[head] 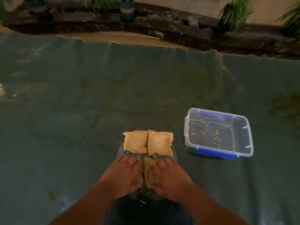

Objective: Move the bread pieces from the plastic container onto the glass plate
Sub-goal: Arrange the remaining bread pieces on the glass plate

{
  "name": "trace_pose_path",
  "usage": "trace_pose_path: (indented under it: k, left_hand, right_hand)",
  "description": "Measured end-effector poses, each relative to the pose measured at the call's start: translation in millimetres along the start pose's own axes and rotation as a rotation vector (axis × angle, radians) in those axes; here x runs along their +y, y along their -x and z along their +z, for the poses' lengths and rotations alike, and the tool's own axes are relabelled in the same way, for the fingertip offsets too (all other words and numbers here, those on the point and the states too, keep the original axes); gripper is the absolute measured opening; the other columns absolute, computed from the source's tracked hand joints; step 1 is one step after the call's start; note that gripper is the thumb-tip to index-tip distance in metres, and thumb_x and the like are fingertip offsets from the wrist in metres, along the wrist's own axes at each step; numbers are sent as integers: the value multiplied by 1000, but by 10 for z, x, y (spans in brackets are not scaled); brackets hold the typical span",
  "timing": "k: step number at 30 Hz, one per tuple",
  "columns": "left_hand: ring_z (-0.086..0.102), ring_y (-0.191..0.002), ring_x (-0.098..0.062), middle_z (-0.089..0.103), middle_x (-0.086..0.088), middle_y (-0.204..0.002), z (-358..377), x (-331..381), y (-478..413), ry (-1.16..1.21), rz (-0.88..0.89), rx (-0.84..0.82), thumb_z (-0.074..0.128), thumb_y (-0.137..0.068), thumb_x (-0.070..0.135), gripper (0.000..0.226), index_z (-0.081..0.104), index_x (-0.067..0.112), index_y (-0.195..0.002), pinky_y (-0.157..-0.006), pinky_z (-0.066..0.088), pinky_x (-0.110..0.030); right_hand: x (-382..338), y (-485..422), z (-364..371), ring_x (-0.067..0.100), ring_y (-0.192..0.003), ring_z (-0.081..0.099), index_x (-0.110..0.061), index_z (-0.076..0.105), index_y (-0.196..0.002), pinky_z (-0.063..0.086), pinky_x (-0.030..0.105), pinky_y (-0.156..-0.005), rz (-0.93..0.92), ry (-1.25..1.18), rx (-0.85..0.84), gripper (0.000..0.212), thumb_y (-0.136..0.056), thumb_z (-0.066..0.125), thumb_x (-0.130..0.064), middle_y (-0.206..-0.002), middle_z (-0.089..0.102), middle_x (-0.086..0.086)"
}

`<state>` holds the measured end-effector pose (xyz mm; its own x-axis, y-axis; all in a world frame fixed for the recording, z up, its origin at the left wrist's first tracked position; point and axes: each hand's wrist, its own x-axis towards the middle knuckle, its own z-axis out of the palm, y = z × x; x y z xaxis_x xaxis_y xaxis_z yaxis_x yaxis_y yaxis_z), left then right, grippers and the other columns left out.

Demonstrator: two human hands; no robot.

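**Ana:** Bread pieces, where do they sit?

**Ben:** Two bread pieces point(147, 141) lie side by side on the far half of the glass plate point(121, 151), low in the middle of the frame. Two more lie on the near half, mostly under the hands.

**Ana:** And the hands?

**Ben:** The left hand point(125, 173) lies flat, palm down, on the near left piece point(139, 179), fingers together. The right hand point(165, 176) lies the same way on the near right piece point(148, 169). I cannot tell whether either hand grips its piece or only presses on it.

**Ana:** The container?

**Ben:** The plastic container point(243, 137) stands to the right of the plate, apart from it, lid off, with blue clips point(214, 153) on its edges. Only crumbs point(209, 135) lie inside.

**Ana:** Around that?

**Ben:** Everything rests on a dark green cloth point(81, 103), with crumbs scattered near the plate. Potted plants point(235, 13) stand on a dark stone ledge point(170, 30) along the top of the frame.
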<state>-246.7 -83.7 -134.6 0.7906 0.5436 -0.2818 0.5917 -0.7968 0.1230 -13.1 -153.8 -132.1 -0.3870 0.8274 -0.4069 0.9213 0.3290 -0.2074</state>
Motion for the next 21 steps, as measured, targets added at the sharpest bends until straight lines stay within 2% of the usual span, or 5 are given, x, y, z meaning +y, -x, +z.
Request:
trace_pose_path:
  k: [3, 8, 15, 18, 21]
  left_hand:
    - [63, -104, -28, 70, -8, -117, -39, 5, -80, -46, 5, 59, 62, -74, 66, 71, 57, 16, -125, -82, 60, -47]
    - [61, -110, -30, 68, -8, -121, -3, 33, -113, -32, -56, 80, 78, -68, 58, 76, 58, 18, -129, -86, 58, -47]
    - [59, -116, -29, 66, -8, -129, -12, 14, -125, -7, -113, 109, 61, -77, 62, 65, 60, 23, -128, -93, 55, -48]
    - [36, -144, -33, 39, -11, -160, -110, 38, -201, 62, -248, 106, 43, -89, 64, 75, 41, 21, -150, -116, 34, -55]
    - [8, -154, -31, 12, -9, -168, -105, 31, -276, 66, -309, 142, 26, -95, 71, 82, 20, 21, -160, -123, 14, -58]
  right_hand:
    - [83, -30, -40, 36, -126, 42, -22, 43, -142, 40, 52, -108, 20, 5, 18, 58, -93, 48, -53, -136, 49, 14]
    - [136, -37, -55, 37, -133, 39, -26, 43, -143, 39, 54, -109, 35, 23, 27, 51, -96, 49, -44, -144, 46, 16]
    - [107, -56, -43, 41, -139, 36, -26, 39, -147, 34, 55, -113, 93, -6, 74, 56, -97, 41, -50, -150, 43, 18]
    - [60, -123, -101, 41, -155, 0, -23, 6, -162, 9, 57, -124, 225, -85, 190, 72, -102, 24, -58, -171, 5, 18]
    - [25, -226, -113, 35, -152, -24, -22, -17, -159, -5, 56, -124, 263, -77, 205, 78, -101, 13, -65, -168, -18, 14]
